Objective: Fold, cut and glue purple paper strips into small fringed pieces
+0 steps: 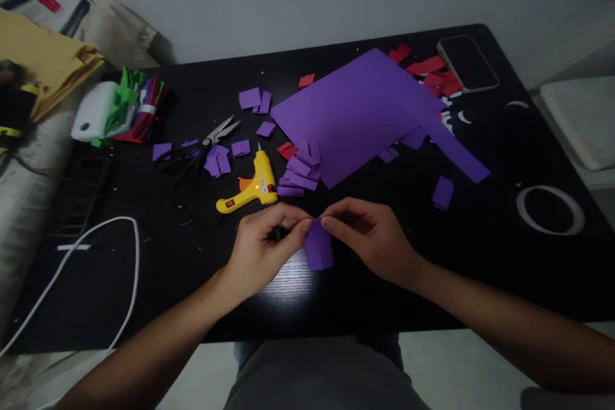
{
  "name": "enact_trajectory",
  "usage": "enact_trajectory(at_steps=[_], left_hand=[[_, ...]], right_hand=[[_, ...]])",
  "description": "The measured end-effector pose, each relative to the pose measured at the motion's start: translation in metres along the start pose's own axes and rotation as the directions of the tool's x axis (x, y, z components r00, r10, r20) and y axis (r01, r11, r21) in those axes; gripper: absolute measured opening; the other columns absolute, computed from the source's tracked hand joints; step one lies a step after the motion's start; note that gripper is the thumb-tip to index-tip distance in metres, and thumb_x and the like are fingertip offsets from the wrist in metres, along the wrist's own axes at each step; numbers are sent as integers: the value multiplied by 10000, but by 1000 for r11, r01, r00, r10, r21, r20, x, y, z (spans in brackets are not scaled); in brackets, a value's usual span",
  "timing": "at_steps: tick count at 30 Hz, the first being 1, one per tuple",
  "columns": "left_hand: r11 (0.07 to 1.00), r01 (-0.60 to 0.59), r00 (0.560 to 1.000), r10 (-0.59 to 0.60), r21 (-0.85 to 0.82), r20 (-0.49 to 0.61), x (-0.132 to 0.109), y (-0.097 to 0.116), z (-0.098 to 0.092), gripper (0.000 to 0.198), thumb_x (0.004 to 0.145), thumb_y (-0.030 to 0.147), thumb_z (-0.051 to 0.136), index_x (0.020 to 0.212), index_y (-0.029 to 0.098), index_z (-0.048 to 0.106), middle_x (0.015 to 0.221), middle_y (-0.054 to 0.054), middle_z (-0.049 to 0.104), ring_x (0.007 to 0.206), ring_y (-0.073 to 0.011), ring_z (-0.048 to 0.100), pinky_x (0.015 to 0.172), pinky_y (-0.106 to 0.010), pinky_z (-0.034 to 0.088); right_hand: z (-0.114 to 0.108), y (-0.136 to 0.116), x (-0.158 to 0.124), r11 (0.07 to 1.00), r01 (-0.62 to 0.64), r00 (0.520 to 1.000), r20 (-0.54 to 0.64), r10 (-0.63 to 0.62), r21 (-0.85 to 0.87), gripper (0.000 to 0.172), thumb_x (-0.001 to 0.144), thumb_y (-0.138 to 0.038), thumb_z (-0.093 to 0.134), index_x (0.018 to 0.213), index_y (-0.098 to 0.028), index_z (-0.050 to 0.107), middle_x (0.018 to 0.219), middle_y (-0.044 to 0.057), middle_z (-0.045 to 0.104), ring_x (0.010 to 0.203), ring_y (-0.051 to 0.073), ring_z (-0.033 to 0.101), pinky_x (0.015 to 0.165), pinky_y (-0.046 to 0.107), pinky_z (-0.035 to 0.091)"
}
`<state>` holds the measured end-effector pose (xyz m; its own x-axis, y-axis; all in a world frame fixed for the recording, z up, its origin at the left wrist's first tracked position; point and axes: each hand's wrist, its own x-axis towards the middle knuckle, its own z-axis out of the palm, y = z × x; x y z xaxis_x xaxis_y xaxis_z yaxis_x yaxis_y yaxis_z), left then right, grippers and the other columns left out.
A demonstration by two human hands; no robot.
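Between my two hands hangs a small piece of purple craft foam or paper (319,248), above the front of the black table. My left hand (269,237) pinches its upper left corner with thumb and forefinger. At its upper right corner, the thumb and forefinger of my right hand (372,237) are pinched too. A yellow hot glue gun (254,187) lies just beyond my left hand, its nozzle pointing away and a small light glowing on its side. Beside it is a pile of folded purple pieces (302,170).
A large purple sheet (350,112) and a purple strip (459,154) lie further back. Scissors (218,131) rest at the left among purple pieces. A phone (467,63) lies over red scraps, near a tape ring (550,210). A white cable (137,256) loops at the left edge.
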<state>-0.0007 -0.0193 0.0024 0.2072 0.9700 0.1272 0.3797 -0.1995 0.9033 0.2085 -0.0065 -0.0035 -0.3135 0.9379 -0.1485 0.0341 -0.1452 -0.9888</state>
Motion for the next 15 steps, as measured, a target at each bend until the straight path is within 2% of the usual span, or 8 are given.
enact_trajectory(at_steps=[6,15], left_hand=[[1000,27,1000,-27,-15,-4,0,-1,0,107,963,244,700,919,170,764,757,-14,736,651,-109,650,617,-215,524],[1000,23,999,-23,2,27,1,-3,1,102,958,262,721,922,177,764,752,-7,720,677,-116,660,644,-224,532]], right_hand=[[0,2,1,999,-47,999,10,46,25,145,874,-346,809,925,-214,781,876,21,806,807,173,760,742,275,624],[1,4,-1,999,-19,999,30,20,-39,143,898,-353,798,937,-215,794,883,22,813,818,185,769,751,289,622]])
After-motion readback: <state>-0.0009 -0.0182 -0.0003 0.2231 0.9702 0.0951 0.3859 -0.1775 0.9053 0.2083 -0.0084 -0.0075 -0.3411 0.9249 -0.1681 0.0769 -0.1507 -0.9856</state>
